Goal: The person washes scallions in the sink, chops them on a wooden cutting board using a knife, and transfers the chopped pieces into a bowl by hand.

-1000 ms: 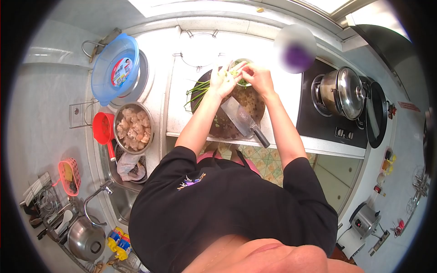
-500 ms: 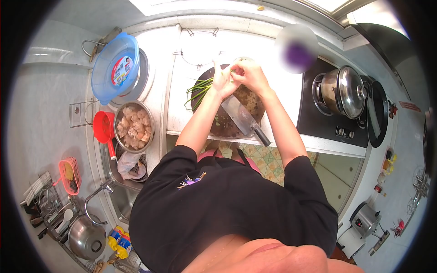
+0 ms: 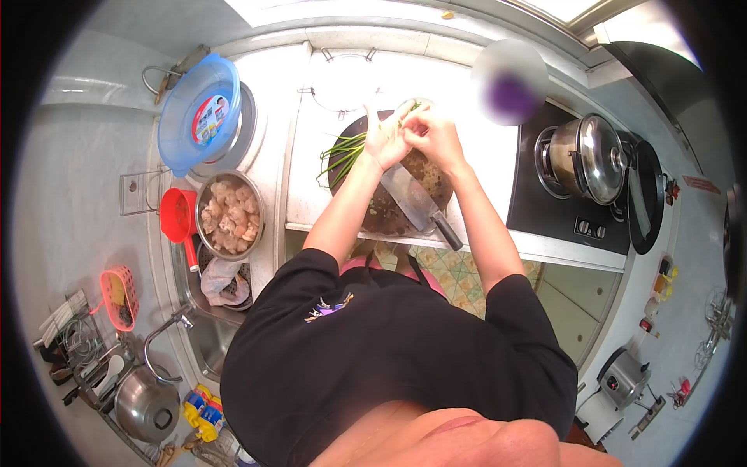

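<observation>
Above the far part of a round, stained chopping board [image 3: 381, 222], my left hand [image 3: 383, 143] is open, palm up, with thumb and fingers stretched out. My right hand [image 3: 437, 145] is beside its fingers, thumb and fingertips pinched together; whatever they may hold is too small to make out. Long green scallions [image 3: 342, 157] lie on the board's left side, partly behind my left wrist. A cleaver [image 3: 409, 198] rests flat on the board between my forearms, its black handle over the near edge. Just beyond my hands stands a small bowl [image 3: 421, 102], mostly hidden.
To the left are a steel bowl of raw meat pieces [image 3: 229, 215], a red ladle-shaped scoop [image 3: 178, 214], a blue plastic basin [image 3: 187, 128] and the sink [image 3: 210, 346]. A lidded steel pot [image 3: 580, 159] stands on the black stove [image 3: 564, 214] at right.
My right hand has drawn slightly right and down, away from my left palm, showing more of the left fingers. The cleaver and scallions stay in place.
</observation>
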